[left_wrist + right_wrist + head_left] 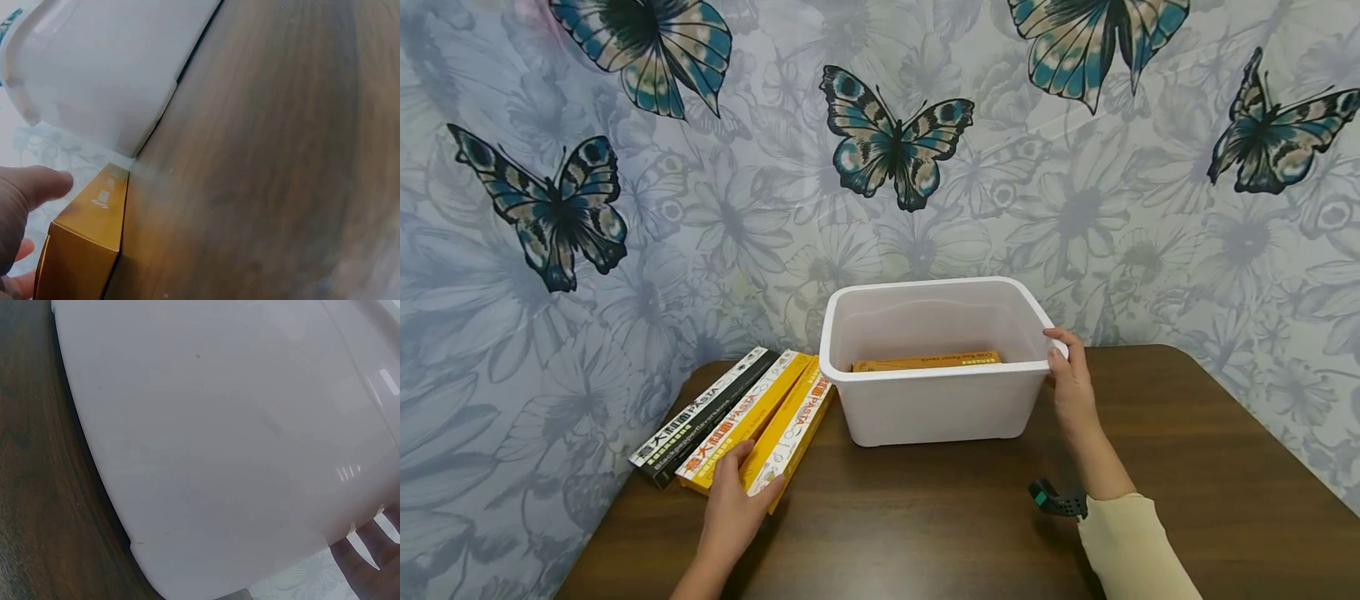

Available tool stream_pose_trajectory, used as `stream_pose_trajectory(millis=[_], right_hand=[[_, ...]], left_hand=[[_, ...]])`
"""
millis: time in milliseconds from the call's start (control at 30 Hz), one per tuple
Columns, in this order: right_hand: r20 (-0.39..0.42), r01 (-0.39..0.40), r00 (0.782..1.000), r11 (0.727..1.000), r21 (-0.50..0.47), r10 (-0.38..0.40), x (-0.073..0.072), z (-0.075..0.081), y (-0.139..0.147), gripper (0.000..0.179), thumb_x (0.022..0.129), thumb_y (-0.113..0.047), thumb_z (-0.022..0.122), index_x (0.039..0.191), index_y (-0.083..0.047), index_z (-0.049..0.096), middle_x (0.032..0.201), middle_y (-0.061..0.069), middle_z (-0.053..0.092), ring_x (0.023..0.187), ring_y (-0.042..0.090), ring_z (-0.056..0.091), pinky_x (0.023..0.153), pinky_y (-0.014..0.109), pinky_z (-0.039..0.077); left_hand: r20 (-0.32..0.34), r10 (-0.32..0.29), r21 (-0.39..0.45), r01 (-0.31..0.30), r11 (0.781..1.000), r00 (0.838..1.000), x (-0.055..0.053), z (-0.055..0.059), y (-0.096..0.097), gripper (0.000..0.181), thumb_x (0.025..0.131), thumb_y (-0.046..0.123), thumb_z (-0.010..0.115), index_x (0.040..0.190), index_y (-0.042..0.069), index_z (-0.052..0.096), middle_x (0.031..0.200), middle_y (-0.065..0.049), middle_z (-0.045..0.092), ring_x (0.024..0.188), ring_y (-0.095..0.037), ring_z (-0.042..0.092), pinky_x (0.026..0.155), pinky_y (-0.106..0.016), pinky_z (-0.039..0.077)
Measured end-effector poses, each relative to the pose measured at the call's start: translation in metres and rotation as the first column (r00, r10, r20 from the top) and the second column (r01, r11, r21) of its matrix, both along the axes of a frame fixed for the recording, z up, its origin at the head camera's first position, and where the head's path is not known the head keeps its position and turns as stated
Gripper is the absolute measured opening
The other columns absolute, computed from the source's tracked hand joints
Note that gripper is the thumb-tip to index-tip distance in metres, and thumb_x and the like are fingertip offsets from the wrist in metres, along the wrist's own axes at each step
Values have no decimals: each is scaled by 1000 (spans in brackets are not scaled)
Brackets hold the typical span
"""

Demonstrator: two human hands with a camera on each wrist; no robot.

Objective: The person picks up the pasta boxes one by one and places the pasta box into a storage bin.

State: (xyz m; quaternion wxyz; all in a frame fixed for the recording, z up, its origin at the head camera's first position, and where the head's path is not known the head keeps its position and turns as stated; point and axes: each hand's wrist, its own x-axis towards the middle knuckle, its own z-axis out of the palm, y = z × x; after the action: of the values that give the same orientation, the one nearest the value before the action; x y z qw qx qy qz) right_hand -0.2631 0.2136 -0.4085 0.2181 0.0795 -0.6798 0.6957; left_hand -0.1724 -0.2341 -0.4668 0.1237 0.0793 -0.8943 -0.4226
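My left hand [737,504] lies over the nearest yellow pasta box [793,425], its thumb stretched out along one side and its fingers by the other. In the left wrist view the thumb [40,184] is straight, close above the yellow box's edge. Beside it lie a second yellow pasta box [741,425] and a black pasta box [700,417]. My right hand [1071,387] grips the right end of the rim of a white plastic bin [936,408], fingers over the edge. Inside the bin is an orange-yellow box [925,362], mostly hidden by the front wall.
Everything stands on a brown wooden table [925,517] against a wall [737,225] papered with butterflies and flowers. The bin stands at the table's back, its left end close to the boxes. A black strap [1056,500] shows at the right sleeve.
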Motion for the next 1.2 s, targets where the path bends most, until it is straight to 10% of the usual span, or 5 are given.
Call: stream_pose_trajectory(millis=[567, 1200], right_hand=[[-13, -7, 1000, 1000, -21, 6, -1, 0, 0, 39, 106, -21, 36, 143, -11, 38, 137, -11, 41, 118, 17, 45, 91, 27, 41], [-24, -13, 1000, 1000, -16, 12, -2, -2, 2, 39, 106, -21, 35, 143, -10, 38, 140, -10, 40, 119, 16, 45, 89, 25, 41]], left_hand=[[27, 25, -271, -17, 962, 999, 3, -1, -2, 92, 68, 31, 87, 142, 0, 43, 122, -28, 53, 110, -41, 53, 85, -55, 40], [-27, 122, -28, -123, 992, 992, 3, -3, 4, 85, 75, 18, 82, 145, 4, 36, 137, -23, 42, 118, -37, 48, 94, -49, 40]])
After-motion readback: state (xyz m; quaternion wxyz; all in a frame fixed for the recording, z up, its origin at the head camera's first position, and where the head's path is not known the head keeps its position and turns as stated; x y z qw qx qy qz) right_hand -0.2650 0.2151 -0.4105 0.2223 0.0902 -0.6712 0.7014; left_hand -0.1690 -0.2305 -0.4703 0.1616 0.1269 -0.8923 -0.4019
